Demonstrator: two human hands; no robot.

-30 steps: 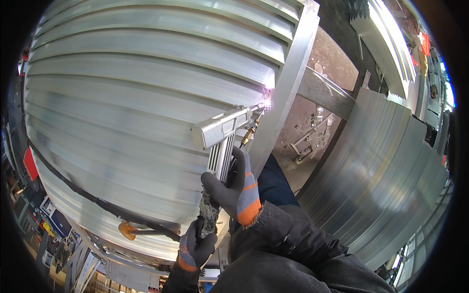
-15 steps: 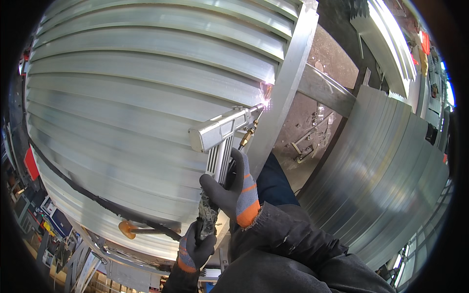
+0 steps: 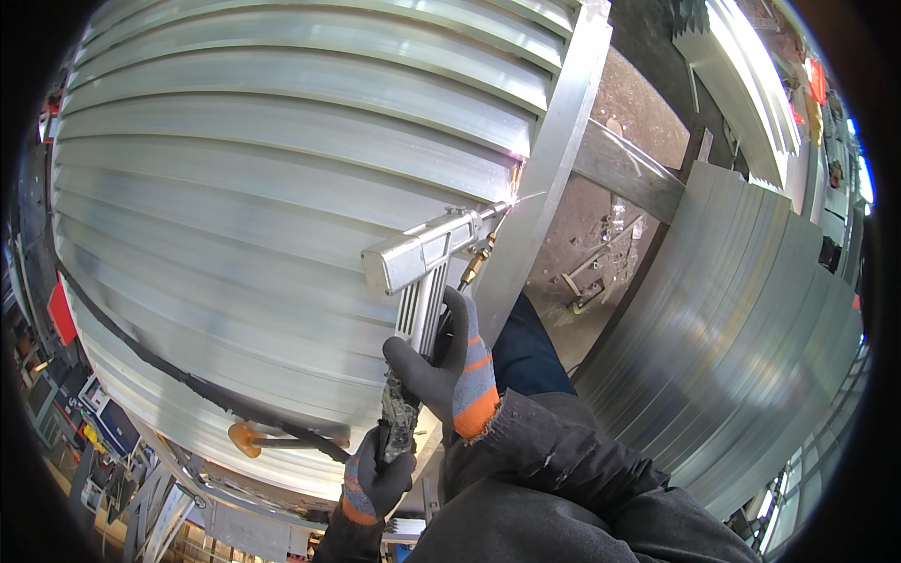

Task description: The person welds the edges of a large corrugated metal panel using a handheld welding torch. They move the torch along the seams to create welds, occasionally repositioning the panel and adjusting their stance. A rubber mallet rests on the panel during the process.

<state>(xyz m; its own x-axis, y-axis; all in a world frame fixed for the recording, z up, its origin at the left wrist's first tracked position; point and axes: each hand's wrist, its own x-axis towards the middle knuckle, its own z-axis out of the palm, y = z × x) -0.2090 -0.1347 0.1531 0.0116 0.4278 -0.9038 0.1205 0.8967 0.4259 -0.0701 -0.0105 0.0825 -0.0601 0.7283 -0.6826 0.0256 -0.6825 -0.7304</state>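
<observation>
My gloved right hand [image 3: 446, 361] is closed round the ribbed handle of a silver welding gun [image 3: 420, 251]. Lower down, my gloved left hand [image 3: 383, 479] grips the black, tape-wrapped cable end [image 3: 399, 422] below that handle. The gun's nozzle points up and right, at the joint between a slat of the louvered metal panel [image 3: 235, 192] and its side frame bar [image 3: 549, 155]. A bright spot with sparks [image 3: 513, 199] glows at the tip. Beside the nozzle runs a thin brass-fitted feed tube [image 3: 477, 263].
A black cable [image 3: 178, 375] curves across the panel's left and lower part. Near it lies a mallet with an orange head [image 3: 246, 439]. Stacked metal slats [image 3: 732, 328] stand at right, and more slats [image 3: 741, 84] lie at the far right. Scraps litter the floor [image 3: 601, 253].
The glow and sparks at the nozzle tip have become smaller and narrower. Both hands and the gun stay almost in place.
</observation>
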